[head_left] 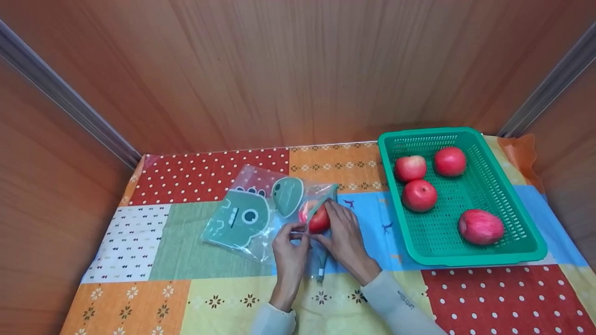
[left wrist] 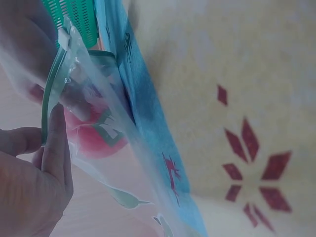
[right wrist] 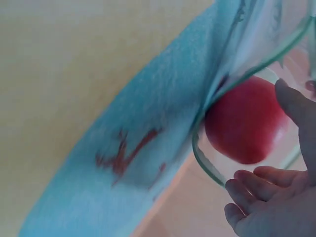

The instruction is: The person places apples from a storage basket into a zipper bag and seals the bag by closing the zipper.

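Observation:
A clear zip bag (head_left: 240,218) with a green cartoon print lies flat, its green-edged mouth facing right. My left hand (head_left: 291,249) pinches the lip of the mouth between thumb and fingers, plain in the left wrist view, where the white slider (left wrist: 64,38) shows farther up. A red apple (right wrist: 247,121) sits in the open mouth. Beside it my right hand (head_left: 345,235) has relaxed, spread fingers, its thumb at the apple's near side. Through the film a pinkish-red patch (head_left: 303,214) shows; I cannot tell whether it is another apple.
On the right stands a green basket (head_left: 475,258) with several apples, one an apple (head_left: 481,226) near its front corner. A patchwork cloth (head_left: 186,246) covers the table. Wood-grain panels (head_left: 298,70) rise at the back and both sides. A strap (head_left: 321,267) lies between the wrists.

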The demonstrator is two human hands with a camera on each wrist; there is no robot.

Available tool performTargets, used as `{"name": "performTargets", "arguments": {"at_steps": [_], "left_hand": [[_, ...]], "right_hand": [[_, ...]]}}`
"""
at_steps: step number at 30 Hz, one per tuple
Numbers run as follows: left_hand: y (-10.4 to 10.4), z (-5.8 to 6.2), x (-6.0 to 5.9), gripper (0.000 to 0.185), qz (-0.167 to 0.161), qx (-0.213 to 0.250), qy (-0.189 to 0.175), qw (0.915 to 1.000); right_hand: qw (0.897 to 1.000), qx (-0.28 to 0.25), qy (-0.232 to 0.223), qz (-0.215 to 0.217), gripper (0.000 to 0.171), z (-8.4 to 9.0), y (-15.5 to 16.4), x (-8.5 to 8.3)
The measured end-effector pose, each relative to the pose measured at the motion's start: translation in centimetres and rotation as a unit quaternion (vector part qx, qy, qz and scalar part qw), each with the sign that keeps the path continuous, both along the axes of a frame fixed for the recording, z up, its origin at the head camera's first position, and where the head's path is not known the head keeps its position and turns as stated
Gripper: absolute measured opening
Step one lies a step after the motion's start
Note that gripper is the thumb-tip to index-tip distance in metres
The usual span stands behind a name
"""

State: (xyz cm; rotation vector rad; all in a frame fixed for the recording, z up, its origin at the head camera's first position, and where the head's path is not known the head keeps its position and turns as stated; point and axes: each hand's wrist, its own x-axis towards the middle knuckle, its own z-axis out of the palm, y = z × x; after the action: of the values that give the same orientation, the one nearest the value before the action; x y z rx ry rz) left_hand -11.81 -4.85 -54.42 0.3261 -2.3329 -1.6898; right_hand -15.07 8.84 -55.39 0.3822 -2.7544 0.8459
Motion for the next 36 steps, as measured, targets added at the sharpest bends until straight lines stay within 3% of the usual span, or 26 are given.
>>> {"name": "performTargets", "arguments": {"at_steps": [8, 17, 23, 36], "left_hand": [[0.0, -0.1, 0.0, 0.018, -0.002, -0.004, -0.006, 1.0000], [0.1, -0.2, 0.2, 0.017, 0.003, 0.000, 0.001, 1.0000], [0.1, -0.2, 0.3, 0.019, -0.002, 0.012, -0.008, 0.9999], [0.0, -0.4, 0.2, 0.018, -0.002, 0.010, -0.007, 0.9999]], "right_hand": [[0.998, 0.055, 0.015, 0.022, 0.078, 1.7, 2.5, 1.9], [0.994, 0.098, 0.026, 0.025, 0.081, 3.6, 4.9, 3.4], [0.991, 0.125, 0.038, 0.011, 0.082, 4.7, 6.5, 3.7], [0.991, 0.116, 0.069, -0.003, 0.077, 6.5, 10.4, 3.2]]}}
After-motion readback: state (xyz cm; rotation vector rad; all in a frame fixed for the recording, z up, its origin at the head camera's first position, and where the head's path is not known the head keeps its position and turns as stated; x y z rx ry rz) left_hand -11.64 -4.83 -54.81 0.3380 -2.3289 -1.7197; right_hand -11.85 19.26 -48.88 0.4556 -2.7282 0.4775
